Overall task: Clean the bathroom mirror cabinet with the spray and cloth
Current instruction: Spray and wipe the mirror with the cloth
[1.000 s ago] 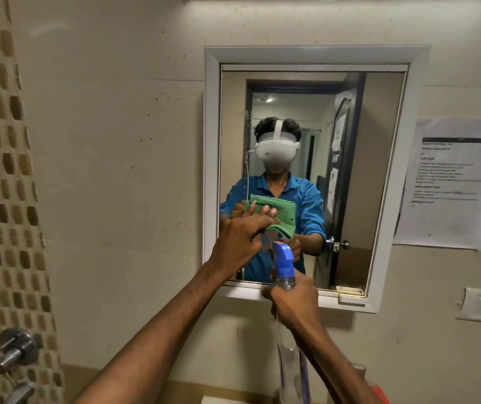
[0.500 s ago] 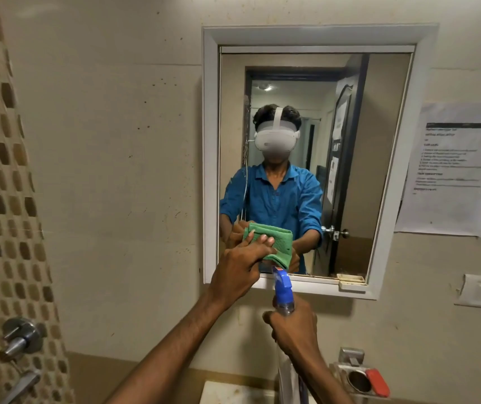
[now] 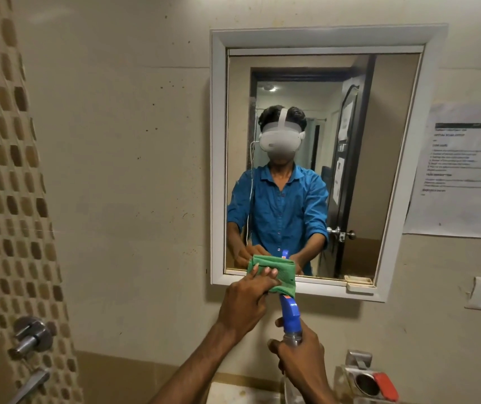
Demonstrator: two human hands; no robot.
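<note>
— Green cloth point(image 3: 280, 272), why so low?
— My left hand point(image 3: 245, 301) is gripping it against the mirror cabinet point(image 3: 219, 158)'s bottom edge; my right hand point(image 3: 300, 357) is clutching the spray bottle point(image 3: 289, 313), keeping it ready.

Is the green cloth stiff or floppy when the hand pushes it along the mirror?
Probably floppy: the green cloth bunches under the left hand and droops over the mirror cabinet frame. It likely weighs little and folds easily.
</note>
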